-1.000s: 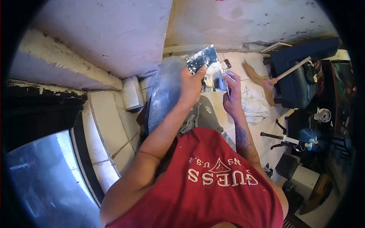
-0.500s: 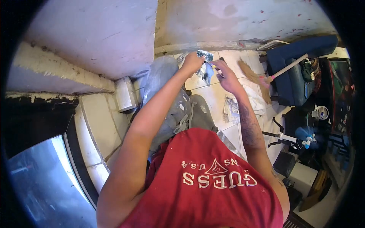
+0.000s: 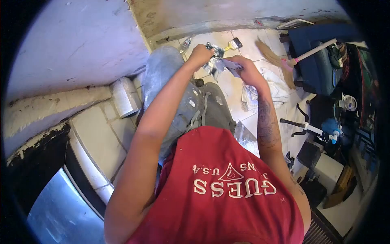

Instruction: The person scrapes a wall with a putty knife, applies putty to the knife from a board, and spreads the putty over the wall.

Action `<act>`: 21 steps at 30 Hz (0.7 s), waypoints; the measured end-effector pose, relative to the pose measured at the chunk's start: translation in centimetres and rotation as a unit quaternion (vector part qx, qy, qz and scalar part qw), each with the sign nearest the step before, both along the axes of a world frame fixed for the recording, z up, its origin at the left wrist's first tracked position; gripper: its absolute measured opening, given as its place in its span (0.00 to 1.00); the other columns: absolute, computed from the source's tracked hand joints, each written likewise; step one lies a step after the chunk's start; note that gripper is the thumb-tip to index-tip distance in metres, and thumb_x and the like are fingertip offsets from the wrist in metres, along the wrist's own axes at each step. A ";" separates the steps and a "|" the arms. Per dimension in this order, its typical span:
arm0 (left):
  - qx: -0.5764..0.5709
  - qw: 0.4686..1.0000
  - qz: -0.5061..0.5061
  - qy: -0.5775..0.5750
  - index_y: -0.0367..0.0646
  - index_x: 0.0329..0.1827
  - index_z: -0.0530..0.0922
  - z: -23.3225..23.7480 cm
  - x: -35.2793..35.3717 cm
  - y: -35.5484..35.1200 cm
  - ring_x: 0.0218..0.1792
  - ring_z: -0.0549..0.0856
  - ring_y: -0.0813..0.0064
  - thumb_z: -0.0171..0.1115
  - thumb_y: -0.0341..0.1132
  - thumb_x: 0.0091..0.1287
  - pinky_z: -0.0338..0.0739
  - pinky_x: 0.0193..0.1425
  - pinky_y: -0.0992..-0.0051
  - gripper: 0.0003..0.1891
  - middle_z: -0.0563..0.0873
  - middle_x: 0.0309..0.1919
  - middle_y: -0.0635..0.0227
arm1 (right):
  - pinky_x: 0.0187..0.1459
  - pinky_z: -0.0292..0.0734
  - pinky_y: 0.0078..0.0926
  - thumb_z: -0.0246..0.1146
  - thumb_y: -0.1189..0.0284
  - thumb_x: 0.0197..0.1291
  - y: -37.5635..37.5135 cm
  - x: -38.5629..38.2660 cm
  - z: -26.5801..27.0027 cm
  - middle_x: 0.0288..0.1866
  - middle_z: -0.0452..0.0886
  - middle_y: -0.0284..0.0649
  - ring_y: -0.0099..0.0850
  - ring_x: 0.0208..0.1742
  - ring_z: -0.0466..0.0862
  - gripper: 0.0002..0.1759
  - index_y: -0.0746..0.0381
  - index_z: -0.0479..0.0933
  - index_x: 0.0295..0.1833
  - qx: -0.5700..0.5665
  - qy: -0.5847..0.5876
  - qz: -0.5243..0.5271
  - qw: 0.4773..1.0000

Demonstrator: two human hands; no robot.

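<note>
My left hand (image 3: 200, 56) is closed around a shiny, crumpled silver-and-dark packet (image 3: 213, 67), which hangs above the tiled floor. Close by, my right hand (image 3: 248, 70) grips a flat grey piece (image 3: 232, 66) whose edge reaches toward the packet. Whether that piece is a scraper blade or a stiff sheet I cannot make out. A paintbrush (image 3: 232, 44) with a yellow handle and dark bristles lies on the floor just beyond my hands. To the left of it is a small bottle (image 3: 185, 44) with a dark label.
A white cloth (image 3: 270, 91) lies on the tiles at right, near a straw broom (image 3: 269, 53) leaning by a blue chair (image 3: 317, 69). Further down stands a fan (image 3: 333, 128) near a white-legged stand (image 3: 306, 126). A wall (image 3: 77, 44) rises on the left.
The view has tilted, so the floor items sit higher. My right hand has turned, showing the flat grey piece more clearly. The paintbrush and bottle are now more plainly visible.
</note>
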State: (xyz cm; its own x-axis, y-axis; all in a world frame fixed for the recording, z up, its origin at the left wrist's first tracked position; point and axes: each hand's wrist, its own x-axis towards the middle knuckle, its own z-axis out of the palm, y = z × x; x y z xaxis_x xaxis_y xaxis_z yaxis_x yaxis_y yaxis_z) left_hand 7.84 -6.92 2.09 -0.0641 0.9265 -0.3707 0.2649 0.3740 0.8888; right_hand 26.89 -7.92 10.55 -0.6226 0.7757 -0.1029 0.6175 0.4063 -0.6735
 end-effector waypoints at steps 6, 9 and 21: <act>-0.040 0.993 0.017 -0.113 0.26 0.40 0.78 -1.1 0.2 0.2 0.43 0.83 0.52 0.64 0.39 0.59 0.77 0.44 0.62 0.19 0.82 0.41 0.41 | 0.51 0.73 0.26 0.53 0.89 0.49 1.0 -0.9 -0.9 0.45 0.82 0.45 0.33 0.48 0.80 0.24 0.63 0.78 0.52 0.063 -0.038 -0.001 0.997; -0.004 0.996 0.042 -0.076 0.26 0.41 0.78 -1.6 -0.1 -0.1 0.43 0.83 0.53 0.64 0.39 0.59 0.77 0.44 0.63 0.19 0.82 0.42 0.42 | 0.51 0.72 0.25 0.56 0.87 0.51 0.6 -2.1 -2.6 0.44 0.81 0.44 0.33 0.46 0.80 0.23 0.62 0.77 0.54 0.072 -0.040 0.027 0.996; -0.101 0.992 -0.074 -0.006 0.29 0.40 0.81 -5.4 0.6 2.2 0.40 0.85 0.54 0.55 0.31 0.54 0.78 0.41 0.63 0.15 0.83 0.42 0.44 | 0.51 0.72 0.23 0.56 0.91 0.50 -2.6 -2.3 -4.6 0.44 0.80 0.35 0.25 0.46 0.78 0.26 0.60 0.77 0.55 -0.085 -0.022 0.009 0.996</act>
State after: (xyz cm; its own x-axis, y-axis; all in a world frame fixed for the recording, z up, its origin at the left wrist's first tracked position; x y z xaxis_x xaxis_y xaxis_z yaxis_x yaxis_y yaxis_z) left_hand 8.48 -4.74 -3.31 0.0728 0.8320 -0.5500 0.3212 0.5025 0.8027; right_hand 24.55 -10.53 5.99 -0.6286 0.7331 -0.2596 0.6414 0.2999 -0.7062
